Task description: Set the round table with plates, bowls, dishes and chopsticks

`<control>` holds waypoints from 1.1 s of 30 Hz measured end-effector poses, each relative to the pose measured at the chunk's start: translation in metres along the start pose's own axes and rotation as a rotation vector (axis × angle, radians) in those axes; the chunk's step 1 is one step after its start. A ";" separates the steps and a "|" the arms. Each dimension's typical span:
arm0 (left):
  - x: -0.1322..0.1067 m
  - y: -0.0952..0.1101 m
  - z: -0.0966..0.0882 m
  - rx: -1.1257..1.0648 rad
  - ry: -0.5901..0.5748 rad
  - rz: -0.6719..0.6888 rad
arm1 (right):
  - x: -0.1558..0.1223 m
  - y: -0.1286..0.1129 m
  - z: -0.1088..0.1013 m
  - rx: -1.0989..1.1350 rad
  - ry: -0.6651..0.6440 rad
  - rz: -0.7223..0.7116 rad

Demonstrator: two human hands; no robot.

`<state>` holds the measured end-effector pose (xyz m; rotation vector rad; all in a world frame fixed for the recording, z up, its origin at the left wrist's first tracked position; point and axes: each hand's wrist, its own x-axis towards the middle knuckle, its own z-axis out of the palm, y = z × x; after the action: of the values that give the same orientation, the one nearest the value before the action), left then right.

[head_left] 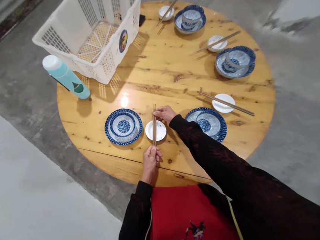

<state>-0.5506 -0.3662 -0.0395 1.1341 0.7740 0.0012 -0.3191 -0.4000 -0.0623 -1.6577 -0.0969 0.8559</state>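
A pair of brown chopsticks [154,129] lies lengthwise over a small white dish [161,130] near the front of the round table. My left hand [150,159] is closed around their near end. At the far end, the fingers of my right hand [164,114] pinch the same pair. Just left of the dish sits a blue-and-white patterned plate [123,127] with a smaller blue-rimmed piece nested on it. Beneath my right forearm, another blue-and-white plate [219,124] is partly covered by the sleeve.
Around the wooden table [156,79] stand a white plastic basket [110,64] and a turquoise bottle [69,79]. Along the right lie chopsticks on white dishes [224,108], with stacked blue bowls [224,67] and further bowls [181,24]. A dark phone-like object [141,20] is beside the basket.
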 end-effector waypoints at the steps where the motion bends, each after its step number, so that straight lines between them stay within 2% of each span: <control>1: 0.001 0.000 0.000 0.001 0.001 0.003 | 0.000 -0.001 0.000 0.004 -0.001 0.002; 20: 0.003 0.001 0.000 0.035 -0.012 0.024 | -0.003 -0.004 -0.001 0.076 -0.001 0.025; 33: 0.003 -0.002 -0.002 0.009 -0.005 -0.036 | 0.002 0.000 -0.002 0.088 0.033 0.047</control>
<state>-0.5498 -0.3647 -0.0432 1.1283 0.7902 -0.0353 -0.3165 -0.4001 -0.0635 -1.5963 0.0023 0.8566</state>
